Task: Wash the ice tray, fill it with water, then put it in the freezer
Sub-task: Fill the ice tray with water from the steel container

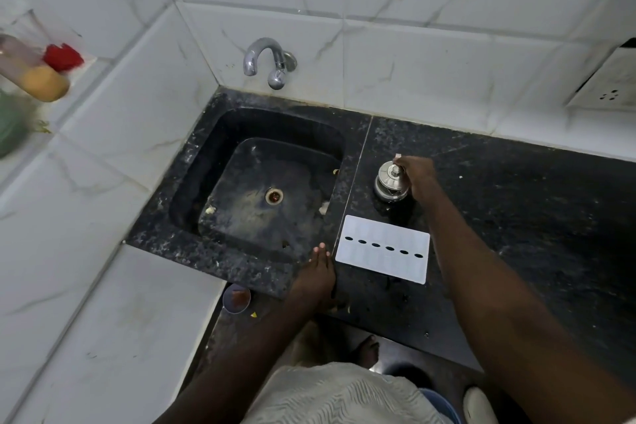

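The white ice tray (383, 249) lies flat on the black stone tabletop (516, 217), just right of the sink (192, 162) and near the front edge. Its upper face is a flat sheet with a row of six dark oval openings, and what is inside cannot be told. Beyond it stands a small steel pot (389, 182) with its lid on. The right hand (418, 175) reaches over the tray and pinches the knob of that lid with curled fingers. The left hand (315, 272) rests open, fingers straight and together, on the tabletop between sink and tray, touching neither. The sink holds no water, only a few pale scraps around the drain. A tap (265, 58) juts from the tiled wall above it. Below the tabletop edge sits a small bowl (236, 298) with something brown inside
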The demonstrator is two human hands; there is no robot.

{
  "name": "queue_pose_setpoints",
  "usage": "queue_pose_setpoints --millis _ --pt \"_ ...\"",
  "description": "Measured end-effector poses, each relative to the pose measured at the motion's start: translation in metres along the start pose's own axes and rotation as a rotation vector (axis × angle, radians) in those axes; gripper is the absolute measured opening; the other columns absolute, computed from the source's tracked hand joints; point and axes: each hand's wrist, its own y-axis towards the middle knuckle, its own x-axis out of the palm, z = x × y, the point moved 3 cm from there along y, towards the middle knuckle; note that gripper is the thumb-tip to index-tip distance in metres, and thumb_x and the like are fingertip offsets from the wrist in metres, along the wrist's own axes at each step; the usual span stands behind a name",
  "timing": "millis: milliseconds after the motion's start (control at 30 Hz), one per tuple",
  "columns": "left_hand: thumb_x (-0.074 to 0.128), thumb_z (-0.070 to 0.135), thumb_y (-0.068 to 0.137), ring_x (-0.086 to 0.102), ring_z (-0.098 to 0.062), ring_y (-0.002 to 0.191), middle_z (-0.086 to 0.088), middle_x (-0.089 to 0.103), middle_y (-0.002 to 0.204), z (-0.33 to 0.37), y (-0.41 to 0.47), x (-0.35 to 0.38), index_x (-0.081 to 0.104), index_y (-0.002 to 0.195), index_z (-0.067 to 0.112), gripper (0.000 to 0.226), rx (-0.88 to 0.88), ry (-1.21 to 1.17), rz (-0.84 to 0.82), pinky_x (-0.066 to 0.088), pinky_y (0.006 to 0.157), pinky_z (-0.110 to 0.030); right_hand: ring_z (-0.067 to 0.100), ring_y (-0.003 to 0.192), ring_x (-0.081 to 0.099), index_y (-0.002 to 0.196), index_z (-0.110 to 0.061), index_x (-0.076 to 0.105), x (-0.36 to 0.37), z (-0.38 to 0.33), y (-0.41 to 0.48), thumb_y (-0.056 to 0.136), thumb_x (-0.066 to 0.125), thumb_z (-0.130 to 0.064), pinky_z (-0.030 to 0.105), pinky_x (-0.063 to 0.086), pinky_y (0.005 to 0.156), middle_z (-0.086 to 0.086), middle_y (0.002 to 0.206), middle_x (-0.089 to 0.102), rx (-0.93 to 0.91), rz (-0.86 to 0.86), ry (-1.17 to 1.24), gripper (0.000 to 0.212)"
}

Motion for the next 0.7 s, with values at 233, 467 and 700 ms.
queue_pose_setpoints --millis 233,467,700 --pt "0.070 0.028 0.092 0.011 -0.049 0.154 -0.037 -0.004 0.163 0.003 0.005 0.002 0.004 0.155 -0.016 0.102 -0.055 0.054 0.018 0.021 0.124 -0.053 0.008 0.048 0.066 0.075 -0.007 0.074 -0.021 0.006 -0.008 0.078 0.082 0.000 0.023 0.052 0.050 -0.004 0.057 0.071 -0.027 -0.051 0.139 0.011" --pt "0.056 0.016 0.100 0.011 -0.048 0.154 -0.038 0.004 0.163 0.006 0.001 -0.005 0.005 0.155 -0.016 0.081 -0.042 0.073 0.048 0.022 0.124 -0.050 0.022 0.079 0.073 0.096 0.005 0.078 -0.053 0.027 -0.017 0.078 0.084 -0.004 0.034 0.061 0.079 0.014 0.093 0.078 -0.047 0.015 0.205 0.021" --pt "0.083 0.028 0.081 0.002 -0.051 0.153 -0.040 -0.005 0.161 0.006 0.003 0.000 -0.003 0.153 -0.019 0.121 0.001 0.073 -0.023 0.022 0.125 -0.052 0.022 0.084 0.074 0.089 0.001 0.080 -0.088 0.039 -0.026 0.079 0.085 -0.009 0.038 0.060 0.086 0.015 0.093 0.079 -0.099 0.029 0.165 0.015"
